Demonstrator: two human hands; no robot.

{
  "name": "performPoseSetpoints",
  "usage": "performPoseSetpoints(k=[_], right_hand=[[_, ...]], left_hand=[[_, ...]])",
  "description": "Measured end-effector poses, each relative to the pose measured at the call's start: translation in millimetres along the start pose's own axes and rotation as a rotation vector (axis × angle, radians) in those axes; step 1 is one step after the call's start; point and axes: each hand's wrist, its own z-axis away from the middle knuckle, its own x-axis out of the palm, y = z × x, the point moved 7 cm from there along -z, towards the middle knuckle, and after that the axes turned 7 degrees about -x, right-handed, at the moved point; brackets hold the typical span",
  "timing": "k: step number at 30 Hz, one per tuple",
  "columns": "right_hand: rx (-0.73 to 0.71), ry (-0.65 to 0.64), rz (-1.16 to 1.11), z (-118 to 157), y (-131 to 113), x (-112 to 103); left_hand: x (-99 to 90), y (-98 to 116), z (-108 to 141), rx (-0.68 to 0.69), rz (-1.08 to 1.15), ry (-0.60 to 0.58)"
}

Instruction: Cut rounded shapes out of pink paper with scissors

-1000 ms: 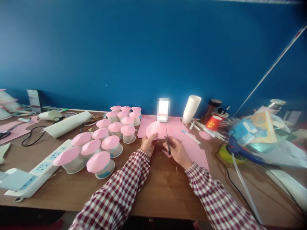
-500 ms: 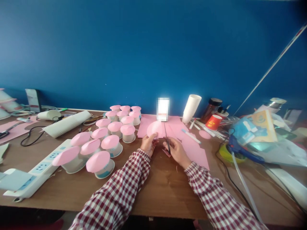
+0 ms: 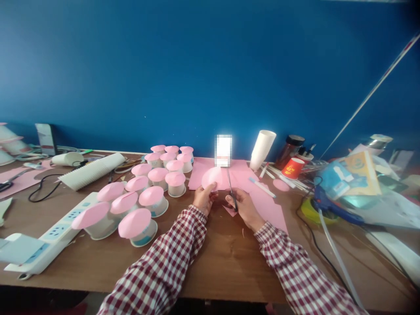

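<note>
Between the thumb and fingers of my left hand [image 3: 204,199] is a pink paper circle [image 3: 211,177], held upright over the pink sheets [image 3: 197,168]. My right hand [image 3: 246,208] is wrapped round the handles of a pair of scissors [image 3: 230,188], whose blades point away from me, just right of the circle. A small pink paper scrap [image 3: 230,211] lies on the table below the hands. To the left stand several paper cups topped with pink discs [image 3: 152,195].
A white power strip [image 3: 59,229] and a long stack of cups [image 3: 93,171] lie at left. Behind right stand white cups [image 3: 263,148], a dark jar [image 3: 288,151] and a red cup [image 3: 293,168]. A blue glue gun [image 3: 337,210] and plastic bags [image 3: 390,201] are at right.
The scissors in my right hand have moved slightly to the right, away from the paper circle. My left hand still holds the circle in nearly the same place.
</note>
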Motion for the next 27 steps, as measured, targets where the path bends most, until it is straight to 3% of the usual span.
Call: performPoseSetpoints(k=[9,27], right_hand=[[0.004,-0.082,-0.049,1.3,5.2,5.4],[0.003,-0.038,0.017,0.1,6.3,2.5]], left_hand=[[1.2,1.4,2.0,-0.001,0.010,0.015],[1.8,0.9,2.2,0.009,-0.012,-0.019]])
